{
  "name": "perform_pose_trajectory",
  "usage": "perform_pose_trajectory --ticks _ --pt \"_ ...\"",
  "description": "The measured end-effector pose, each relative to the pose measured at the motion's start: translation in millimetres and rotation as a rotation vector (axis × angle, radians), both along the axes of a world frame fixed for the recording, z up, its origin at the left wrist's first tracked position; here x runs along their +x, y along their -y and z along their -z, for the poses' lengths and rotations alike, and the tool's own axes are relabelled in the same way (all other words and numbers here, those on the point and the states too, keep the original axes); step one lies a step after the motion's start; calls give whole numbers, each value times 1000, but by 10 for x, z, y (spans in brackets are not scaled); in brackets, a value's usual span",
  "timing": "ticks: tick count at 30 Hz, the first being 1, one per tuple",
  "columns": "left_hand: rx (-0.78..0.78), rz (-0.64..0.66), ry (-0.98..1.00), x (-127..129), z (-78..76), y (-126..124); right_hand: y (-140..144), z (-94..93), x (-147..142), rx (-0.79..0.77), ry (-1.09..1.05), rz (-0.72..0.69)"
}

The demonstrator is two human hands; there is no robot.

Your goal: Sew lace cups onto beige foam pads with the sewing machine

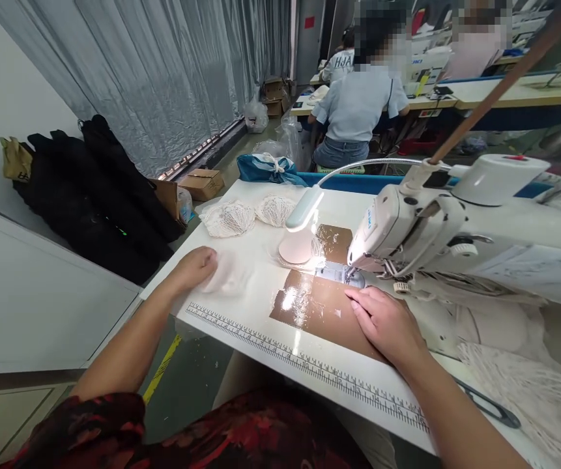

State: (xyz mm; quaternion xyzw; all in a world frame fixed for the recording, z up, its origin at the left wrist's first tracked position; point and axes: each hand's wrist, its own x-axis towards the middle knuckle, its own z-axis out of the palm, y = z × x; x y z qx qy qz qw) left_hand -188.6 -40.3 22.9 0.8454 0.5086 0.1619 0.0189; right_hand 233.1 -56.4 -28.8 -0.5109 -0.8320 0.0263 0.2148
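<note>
Red-and-black top point(231, 426): nearest us, by the ruler-marked table edge point(304, 363).
Right hand point(388, 322): fingers loosely extended on the brown panel point(316, 312); we'd want fingertips clear of the presser foot point(351, 275).
Left hand point(196, 267): curled, seemingly pinching the blurry pale piece point(231, 275) above the tabletop; gentle grip, guys.
Round pad point(296, 247): beside the foot.
Lace cups point(231, 218): farther back.

Sewing machine point(392, 225) on tabletop's point(244, 312) right side, lamp point(303, 210) left of it. Two fabric cups point(230, 218) near far left corner, bundle point(260, 169) behind. Ruler point(304, 363) along near edge.
</note>
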Motion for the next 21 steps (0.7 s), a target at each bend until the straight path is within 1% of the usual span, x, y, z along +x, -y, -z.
perform_pose_trajectory --ticks 2,4,5,7,9,10,11,13,15,17,19,21 --pt "-135 -15 110 163 -25 196 10 -30 -8 -20 -20 3" --pt "-451 32 315 452 -118 328 20 -66 -19 -40 -47 10" --pt "-552 77 381 631 -177 358 26 -83 -24 -49 -69 13" --pt "-696 240 436 1031 -284 340 42 -115 -27 -72 -141 16" --pt "-773 458 412 1437 -333 228 62 -145 -16 -92 -256 34" --pt "-772 563 358 1625 -326 146 74 -159 -5 -98 -318 49" --pt "-741 597 306 1792 -300 53 87 -175 8 -101 -377 65" --pt "-684 555 223 2042 -204 -137 113 -204 35 -107 -465 50" --pt "-731 543 187 2154 -95 -299 134 -225 53 -136 -485 -47" --pt "-802 567 203 2128 -27 -406 150 -234 54 -181 -426 -182" --pt "-841 564 213 2010 -25 -456 160 -236 36 -224 -308 -282" --pt "-862 516 177 1879 -74 -463 166 -240 8 -247 -214 -317"
